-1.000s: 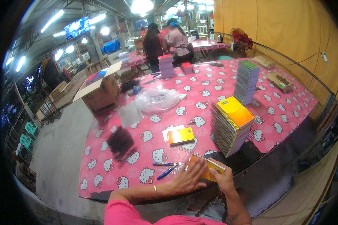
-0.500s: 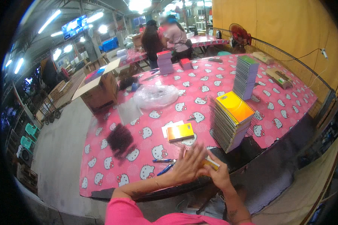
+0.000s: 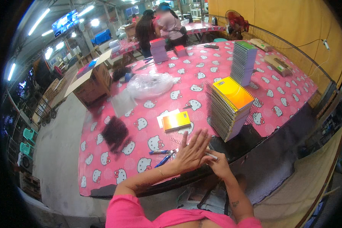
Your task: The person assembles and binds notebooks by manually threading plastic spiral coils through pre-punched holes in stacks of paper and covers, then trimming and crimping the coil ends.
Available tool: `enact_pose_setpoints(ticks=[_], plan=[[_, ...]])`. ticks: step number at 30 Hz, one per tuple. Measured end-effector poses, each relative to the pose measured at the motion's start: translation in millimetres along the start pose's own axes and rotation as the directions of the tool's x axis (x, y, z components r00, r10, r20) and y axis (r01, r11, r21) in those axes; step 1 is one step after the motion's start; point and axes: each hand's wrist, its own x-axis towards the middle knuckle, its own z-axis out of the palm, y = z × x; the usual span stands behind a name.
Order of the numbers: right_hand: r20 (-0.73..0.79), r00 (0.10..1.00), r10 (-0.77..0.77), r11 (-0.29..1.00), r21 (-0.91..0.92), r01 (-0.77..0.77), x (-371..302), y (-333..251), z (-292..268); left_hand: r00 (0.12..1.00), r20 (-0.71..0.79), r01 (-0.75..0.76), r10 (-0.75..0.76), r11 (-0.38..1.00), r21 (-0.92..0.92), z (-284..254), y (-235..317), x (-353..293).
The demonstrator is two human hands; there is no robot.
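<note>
My left hand (image 3: 193, 152), its fingers stretched out flat, lies over a small notebook (image 3: 212, 155) at the near table edge. My right hand (image 3: 219, 164) grips that notebook; only its pale edge shows, the rest being hidden by my hands. Blue-handled pliers (image 3: 164, 159) lie just left of my left hand, beside a loose wire coil (image 3: 175, 140). Farther off, a yellow-orange spiral notebook (image 3: 177, 121) rests partly on white paper (image 3: 163, 115). To the right of my hands stands a tall stack of yellow spiral notebooks (image 3: 232, 110).
A heap of black wire coils (image 3: 116, 133) lies left on the pink table (image 3: 102, 171). Beyond are a clear plastic bag (image 3: 150, 85), an open cardboard box (image 3: 91, 85), a green-topped notebook stack (image 3: 242, 62) and a red-topped stack (image 3: 158, 50). Two people (image 3: 171, 24) stand at the back.
The view has shifted, so the table things sit higher in the picture. My left hand has flattened and turned over the notebook; the notebook's yellow cover no longer shows in my right hand.
</note>
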Motion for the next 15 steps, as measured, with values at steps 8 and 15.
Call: enact_pose_setpoints(ticks=[8, 15], plan=[[0.073, 0.996, 0.043, 0.999, 0.008, -0.043, 1, 38, -10, 0.996, 0.092, 0.011, -0.005, 0.998, -0.067, 19, 9, -9], [0.048, 0.999, -0.024, 0.994, 0.106, 0.019, 3, 52, -7, 0.992, -0.122, 0.007, -0.040, 0.965, -0.260, 23, 16, -23]])
